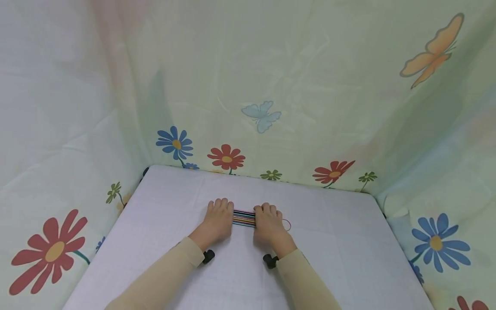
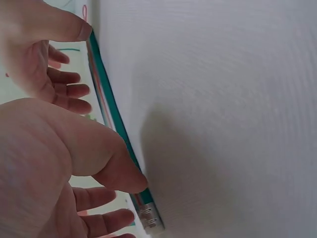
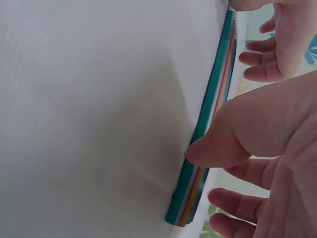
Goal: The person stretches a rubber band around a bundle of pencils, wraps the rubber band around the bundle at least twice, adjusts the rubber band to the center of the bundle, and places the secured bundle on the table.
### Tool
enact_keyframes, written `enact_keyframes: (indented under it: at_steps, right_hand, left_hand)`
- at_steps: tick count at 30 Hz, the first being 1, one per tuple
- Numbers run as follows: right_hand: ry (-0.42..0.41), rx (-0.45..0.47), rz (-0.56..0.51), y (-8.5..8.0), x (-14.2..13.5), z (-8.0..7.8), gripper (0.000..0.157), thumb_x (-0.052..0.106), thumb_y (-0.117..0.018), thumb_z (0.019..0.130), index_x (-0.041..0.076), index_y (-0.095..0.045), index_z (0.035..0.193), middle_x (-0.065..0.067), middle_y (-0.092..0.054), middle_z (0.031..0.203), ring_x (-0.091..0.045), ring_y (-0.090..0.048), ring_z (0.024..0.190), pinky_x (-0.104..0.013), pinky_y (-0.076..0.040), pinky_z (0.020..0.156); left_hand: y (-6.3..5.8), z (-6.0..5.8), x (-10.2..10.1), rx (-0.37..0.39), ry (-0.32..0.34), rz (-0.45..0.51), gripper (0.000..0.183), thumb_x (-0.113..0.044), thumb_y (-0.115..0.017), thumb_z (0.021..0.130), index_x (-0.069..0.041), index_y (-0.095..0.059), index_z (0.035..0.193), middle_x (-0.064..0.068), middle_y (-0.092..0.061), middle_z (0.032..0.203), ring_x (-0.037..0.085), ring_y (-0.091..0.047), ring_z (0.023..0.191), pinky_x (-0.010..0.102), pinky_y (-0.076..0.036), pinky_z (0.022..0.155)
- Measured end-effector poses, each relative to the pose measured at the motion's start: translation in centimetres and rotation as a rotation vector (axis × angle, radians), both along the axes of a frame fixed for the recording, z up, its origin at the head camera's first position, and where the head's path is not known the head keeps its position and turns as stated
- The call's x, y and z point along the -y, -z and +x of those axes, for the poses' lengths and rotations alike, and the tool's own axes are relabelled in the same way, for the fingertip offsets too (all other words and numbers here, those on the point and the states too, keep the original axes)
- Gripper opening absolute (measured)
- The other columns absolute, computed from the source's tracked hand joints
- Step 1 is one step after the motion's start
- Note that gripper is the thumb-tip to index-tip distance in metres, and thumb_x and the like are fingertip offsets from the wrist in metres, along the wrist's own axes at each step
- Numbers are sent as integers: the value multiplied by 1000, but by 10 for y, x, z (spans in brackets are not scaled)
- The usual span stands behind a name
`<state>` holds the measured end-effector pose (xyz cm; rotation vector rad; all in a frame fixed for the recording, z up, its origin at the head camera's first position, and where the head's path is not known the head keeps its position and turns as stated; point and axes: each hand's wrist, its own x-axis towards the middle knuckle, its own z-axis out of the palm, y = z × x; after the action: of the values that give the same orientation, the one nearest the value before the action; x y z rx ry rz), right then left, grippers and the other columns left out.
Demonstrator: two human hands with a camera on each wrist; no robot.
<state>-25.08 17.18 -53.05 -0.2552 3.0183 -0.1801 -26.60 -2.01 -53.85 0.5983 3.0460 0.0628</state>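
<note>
A row of pencils (image 1: 244,218) in several colours lies side by side on the white cloth. My left hand (image 1: 218,219) grips the left end, its thumb on the near green pencil (image 2: 110,84) and its fingers toward the far side. At that end a metal ferrule with a pale eraser (image 2: 148,218) shows. The right end is held the same way by my right hand (image 1: 270,223), thumb against the green edge. Just beyond the right hand lies a thin red loop (image 1: 287,224). Both hands cover parts of the pencils.
The white-covered table (image 1: 329,241) spreads around the hands. A curtain (image 1: 217,64) printed with flowers and butterflies rises behind it and at both sides. Small black devices (image 1: 270,261) sit under both wrists.
</note>
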Motion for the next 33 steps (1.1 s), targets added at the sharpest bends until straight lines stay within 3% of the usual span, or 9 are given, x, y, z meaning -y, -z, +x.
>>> enact_keyframes:
  at_steps: [13,25,33]
  right_hand:
    - [12,-3,30,9,4,-6,65,22,-78,82,13,-50,140,-10,-48,129,-30,-41,121,-57,-35,111]
    - [-4,-15,9,15,3,-8,53,18,-75,84,20,-53,132,-6,-52,119,-27,-44,111,-55,-38,99]
    - [11,5,20,16,4,-9,49,17,-76,84,21,-53,128,-4,-55,117,-27,-45,111,-56,-38,100]
  left_hand:
    - [6,-8,-5,23,-10,-26,54,-29,-69,91,-6,-46,134,11,-47,122,30,-42,118,52,-35,106]
    - [6,-9,-5,59,-31,-22,40,-27,-64,95,-6,-50,127,10,-46,120,29,-40,113,49,-36,101]
    - [5,-7,-6,52,-29,-31,33,-29,-60,99,-7,-50,121,9,-47,115,28,-41,111,46,-36,96]
